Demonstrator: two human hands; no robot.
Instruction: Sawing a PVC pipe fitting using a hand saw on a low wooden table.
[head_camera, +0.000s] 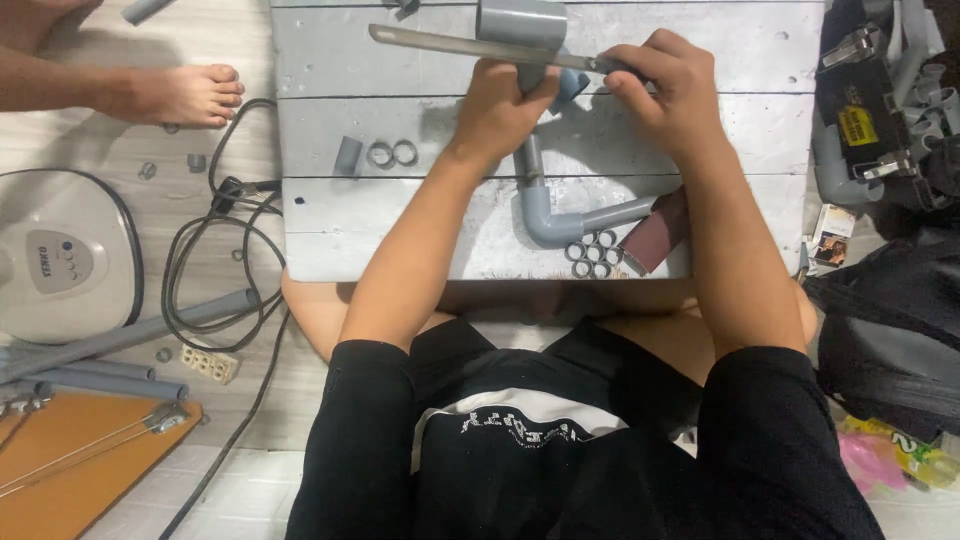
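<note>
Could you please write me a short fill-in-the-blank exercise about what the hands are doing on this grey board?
1. The left hand grips a grey ____ fitted with an elbow.
2. The right hand holds the handle of a long metal ____ laid across the pipe.
3. A cluster of small grey ____ sits on the board beside the elbow.
4. At the upper left, a bare ____ rests on the floor.

Missing words: pipe; blade; rings; foot

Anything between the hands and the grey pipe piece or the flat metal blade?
Nothing visible. The left hand already grips the grey pipe piece, and the right hand holds one end of the flat metal blade lying across it.
</note>
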